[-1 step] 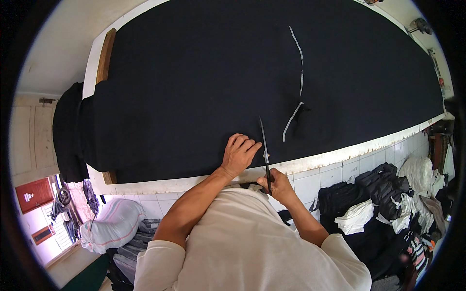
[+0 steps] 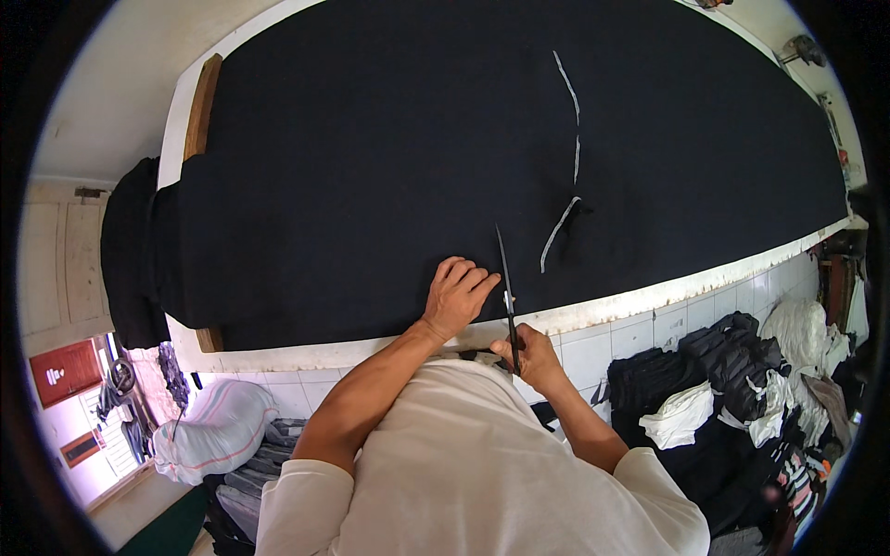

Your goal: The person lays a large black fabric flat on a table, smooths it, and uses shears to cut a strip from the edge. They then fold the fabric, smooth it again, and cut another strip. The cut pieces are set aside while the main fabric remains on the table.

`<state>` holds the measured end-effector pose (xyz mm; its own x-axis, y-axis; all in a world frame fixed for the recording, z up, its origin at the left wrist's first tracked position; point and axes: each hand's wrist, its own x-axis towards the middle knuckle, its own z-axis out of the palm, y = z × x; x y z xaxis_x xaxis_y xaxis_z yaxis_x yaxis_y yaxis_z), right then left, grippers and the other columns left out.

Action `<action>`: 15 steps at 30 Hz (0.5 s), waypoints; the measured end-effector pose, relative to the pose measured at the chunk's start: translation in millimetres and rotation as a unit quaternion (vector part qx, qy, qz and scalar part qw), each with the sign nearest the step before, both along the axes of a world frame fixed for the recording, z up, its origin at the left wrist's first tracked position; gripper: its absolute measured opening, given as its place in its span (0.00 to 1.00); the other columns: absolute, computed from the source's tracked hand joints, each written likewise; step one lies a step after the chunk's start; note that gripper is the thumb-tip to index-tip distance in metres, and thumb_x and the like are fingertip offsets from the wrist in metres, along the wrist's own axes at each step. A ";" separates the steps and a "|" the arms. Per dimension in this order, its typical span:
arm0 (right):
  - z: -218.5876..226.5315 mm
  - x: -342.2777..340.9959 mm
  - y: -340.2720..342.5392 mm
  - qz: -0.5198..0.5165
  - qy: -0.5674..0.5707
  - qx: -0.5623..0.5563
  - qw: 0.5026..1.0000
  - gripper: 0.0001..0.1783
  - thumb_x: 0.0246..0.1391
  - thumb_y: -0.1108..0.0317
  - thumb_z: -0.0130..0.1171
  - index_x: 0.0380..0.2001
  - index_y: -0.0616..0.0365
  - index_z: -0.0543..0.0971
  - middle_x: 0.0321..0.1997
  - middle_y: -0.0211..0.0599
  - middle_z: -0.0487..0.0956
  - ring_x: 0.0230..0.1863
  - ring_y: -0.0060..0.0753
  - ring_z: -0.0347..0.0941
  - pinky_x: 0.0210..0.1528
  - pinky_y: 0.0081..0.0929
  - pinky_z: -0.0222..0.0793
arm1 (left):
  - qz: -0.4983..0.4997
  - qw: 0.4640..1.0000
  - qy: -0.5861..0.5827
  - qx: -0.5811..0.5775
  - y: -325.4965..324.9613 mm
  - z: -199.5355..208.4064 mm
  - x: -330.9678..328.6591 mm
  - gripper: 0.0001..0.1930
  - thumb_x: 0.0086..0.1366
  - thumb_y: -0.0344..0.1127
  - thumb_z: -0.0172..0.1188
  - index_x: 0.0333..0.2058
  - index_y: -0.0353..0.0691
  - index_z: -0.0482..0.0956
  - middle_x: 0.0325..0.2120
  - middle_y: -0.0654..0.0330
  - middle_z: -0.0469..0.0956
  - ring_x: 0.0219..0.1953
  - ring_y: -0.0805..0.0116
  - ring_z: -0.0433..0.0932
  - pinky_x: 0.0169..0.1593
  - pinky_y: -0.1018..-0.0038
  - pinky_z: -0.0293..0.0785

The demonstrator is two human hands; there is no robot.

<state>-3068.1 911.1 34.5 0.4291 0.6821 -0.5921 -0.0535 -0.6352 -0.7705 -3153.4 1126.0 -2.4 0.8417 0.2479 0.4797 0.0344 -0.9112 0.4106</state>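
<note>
1. Left hand [image 2: 456,295] and right hand [image 2: 535,357] stay almost where they were.
2. Right fingers hold scissors [image 2: 509,302], blade [image 2: 504,262] beyond them.
3. Left fingers bend on black cloth [image 2: 371,185]; pinching, I cannot tell.

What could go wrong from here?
1. The left hand lies on the black fabric with its fingers close beside the blades of the scissors in the right hand; a slip might nick a finger.
2. Fabric hangs over the left end of the table; its weight could drag the sheet out of position.
3. The blades are dark against dark cloth, so a stray snip might be hard to spot.
</note>
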 end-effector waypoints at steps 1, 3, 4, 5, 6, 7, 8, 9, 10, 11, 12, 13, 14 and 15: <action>2.2 1.8 1.3 -0.001 0.007 -0.007 1.000 0.43 0.54 0.29 0.75 0.30 0.67 0.77 0.21 0.45 0.77 0.25 0.37 0.73 0.31 0.38 0.71 | -0.003 1.000 0.001 -0.005 1.0 -0.3 0.0 0.11 0.62 0.30 0.71 0.44 0.44 0.91 0.40 0.63 0.82 0.48 0.61 0.79 0.61 0.56 0.73; 5.6 3.9 3.5 -0.002 0.021 -0.009 1.000 0.44 0.54 0.28 0.74 0.30 0.67 0.77 0.21 0.45 0.77 0.25 0.39 0.74 0.31 0.38 0.72 | -0.003 1.000 -0.001 0.002 2.0 -1.3 0.0 0.12 0.62 0.30 0.71 0.45 0.44 0.91 0.40 0.64 0.83 0.48 0.62 0.79 0.59 0.57 0.73; 6.4 5.3 5.5 -0.002 0.028 -0.004 1.000 0.44 0.54 0.27 0.73 0.30 0.67 0.77 0.22 0.46 0.78 0.26 0.39 0.74 0.32 0.38 0.72 | -0.003 1.000 -0.002 0.004 2.2 -1.8 0.0 0.12 0.61 0.30 0.71 0.45 0.44 0.91 0.40 0.64 0.83 0.47 0.62 0.80 0.58 0.58 0.73; 6.7 7.0 8.5 0.008 0.044 -0.039 0.998 0.45 0.54 0.26 0.72 0.30 0.67 0.77 0.22 0.47 0.78 0.26 0.40 0.75 0.32 0.39 0.73 | -0.003 1.000 0.001 0.002 2.9 -2.2 0.2 0.13 0.62 0.30 0.71 0.45 0.44 0.90 0.40 0.65 0.83 0.48 0.63 0.80 0.58 0.59 0.73; 6.4 9.2 12.6 0.000 0.005 0.002 1.000 0.45 0.54 0.26 0.73 0.31 0.66 0.77 0.22 0.42 0.78 0.26 0.36 0.74 0.31 0.36 0.72 | -0.004 1.000 0.004 -0.001 3.3 -2.5 0.3 0.13 0.62 0.31 0.70 0.46 0.44 0.90 0.41 0.65 0.83 0.48 0.64 0.80 0.59 0.59 0.73; 5.2 12.0 17.9 0.003 -0.025 0.000 1.000 0.44 0.53 0.26 0.74 0.33 0.65 0.78 0.23 0.38 0.78 0.25 0.32 0.74 0.30 0.33 0.71 | -0.004 1.000 0.006 -0.006 3.7 -2.8 0.6 0.14 0.62 0.31 0.69 0.46 0.44 0.90 0.41 0.66 0.83 0.49 0.65 0.80 0.59 0.60 0.73; 5.0 14.7 22.2 0.004 -0.059 0.002 0.998 0.44 0.52 0.26 0.75 0.34 0.64 0.78 0.23 0.34 0.78 0.25 0.28 0.74 0.29 0.30 0.70 | -0.006 1.000 0.011 0.000 4.4 -2.9 0.5 0.14 0.62 0.31 0.69 0.46 0.45 0.90 0.41 0.67 0.83 0.48 0.65 0.80 0.59 0.60 0.73; 4.0 17.5 27.8 0.002 -0.060 -0.001 0.998 0.44 0.51 0.25 0.75 0.34 0.64 0.78 0.24 0.36 0.79 0.26 0.30 0.75 0.30 0.30 0.71 | -0.006 1.000 0.014 0.005 5.0 -3.0 0.7 0.14 0.62 0.32 0.69 0.47 0.45 0.90 0.41 0.67 0.83 0.48 0.66 0.80 0.59 0.60 0.73; 4.9 20.0 30.8 0.012 -0.059 -0.016 0.998 0.44 0.52 0.26 0.75 0.34 0.64 0.78 0.24 0.35 0.79 0.26 0.29 0.75 0.30 0.30 0.71 | -0.005 1.000 0.016 0.010 5.8 -2.9 0.6 0.14 0.62 0.32 0.69 0.47 0.45 0.90 0.41 0.67 0.83 0.48 0.66 0.80 0.59 0.60 0.73; 5.8 22.2 33.9 0.020 -0.060 -0.019 0.998 0.43 0.53 0.27 0.75 0.34 0.64 0.78 0.24 0.35 0.79 0.26 0.29 0.75 0.30 0.30 0.71 | -0.009 1.000 0.016 0.009 6.5 -2.7 0.4 0.14 0.61 0.32 0.69 0.47 0.45 0.90 0.42 0.67 0.83 0.48 0.66 0.80 0.59 0.59 0.73; 7.8 24.0 35.1 0.027 -0.061 -0.019 0.998 0.42 0.54 0.28 0.75 0.35 0.64 0.78 0.25 0.35 0.80 0.26 0.29 0.75 0.30 0.30 0.71 | -0.012 1.000 0.016 0.007 7.3 -2.5 0.3 0.14 0.61 0.32 0.69 0.47 0.45 0.90 0.42 0.67 0.83 0.48 0.66 0.80 0.59 0.59 0.73; 9.7 25.2 36.3 0.027 -0.042 -0.032 0.998 0.42 0.54 0.28 0.75 0.34 0.64 0.78 0.24 0.35 0.79 0.26 0.28 0.75 0.30 0.30 0.71 | -0.012 1.000 0.020 0.001 7.9 -2.3 0.1 0.14 0.61 0.32 0.69 0.47 0.45 0.90 0.42 0.67 0.84 0.48 0.66 0.79 0.59 0.59 0.73; 11.8 26.2 36.9 0.026 -0.024 -0.045 0.998 0.42 0.54 0.28 0.75 0.34 0.64 0.78 0.24 0.35 0.79 0.26 0.28 0.75 0.29 0.30 0.71 | -0.012 1.000 0.018 0.003 8.6 -2.2 0.0 0.14 0.61 0.32 0.69 0.47 0.45 0.90 0.42 0.67 0.84 0.48 0.66 0.79 0.59 0.59 0.73; 13.5 26.9 37.8 0.026 -0.002 -0.062 0.998 0.42 0.54 0.28 0.75 0.33 0.64 0.78 0.24 0.34 0.78 0.26 0.27 0.74 0.29 0.30 0.71 | -0.012 1.000 0.019 0.002 9.0 -2.0 -0.2 0.14 0.61 0.32 0.69 0.47 0.45 0.90 0.42 0.68 0.84 0.48 0.66 0.79 0.59 0.59 0.73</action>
<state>-3041.1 948.9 48.0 0.3975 0.6245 -0.6723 -0.0152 -0.7281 -0.6853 -3153.6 1135.0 -4.4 0.8649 0.2265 0.4479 0.0286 -0.9132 0.4066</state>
